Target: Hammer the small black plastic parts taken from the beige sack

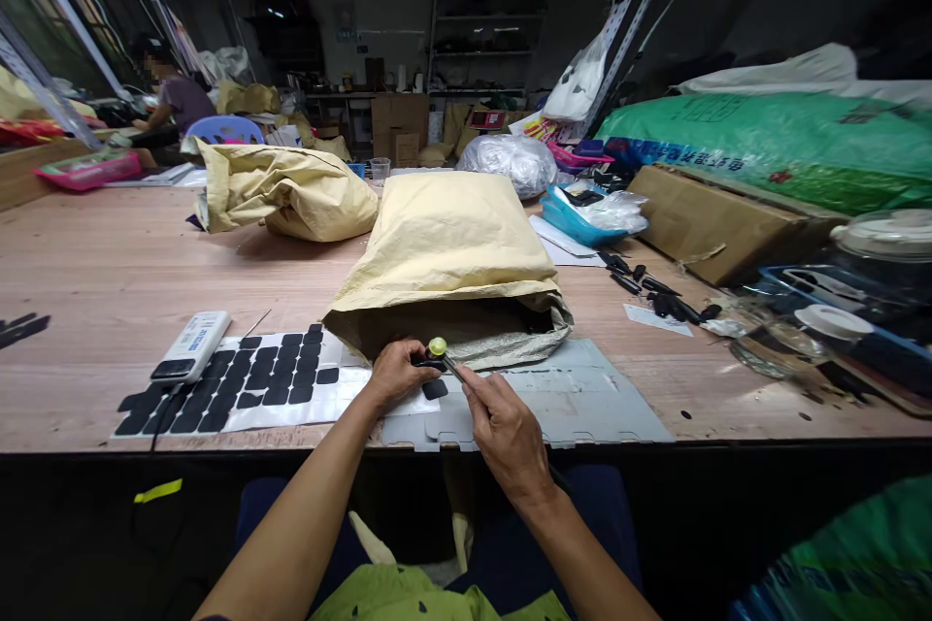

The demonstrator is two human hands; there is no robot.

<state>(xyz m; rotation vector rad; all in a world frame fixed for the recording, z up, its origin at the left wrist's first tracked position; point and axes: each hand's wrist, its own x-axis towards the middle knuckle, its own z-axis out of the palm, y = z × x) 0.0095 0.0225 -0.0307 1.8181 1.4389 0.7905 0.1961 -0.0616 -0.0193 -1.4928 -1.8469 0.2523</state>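
My left hand (395,371) is closed around a small black part with a round yellow-green piece (438,346) on top, held just above the table's near edge. My right hand (504,427) is closed on a thin tool (452,368) whose tip meets that part. A loose black pad (435,389) lies on the white sheet under my hands. To the left, a white backing sheet carries several rows of black adhesive pads (248,378). A large open tan sack (448,257) lies right behind my hands.
A white remote-like device (192,345) rests on the pad sheet. A crumpled tan sack (283,192), cardboard box (717,223), blue tray (582,218), black small parts (655,289) and green sacks (772,141) crowd the table. A person sits at far left (175,97).
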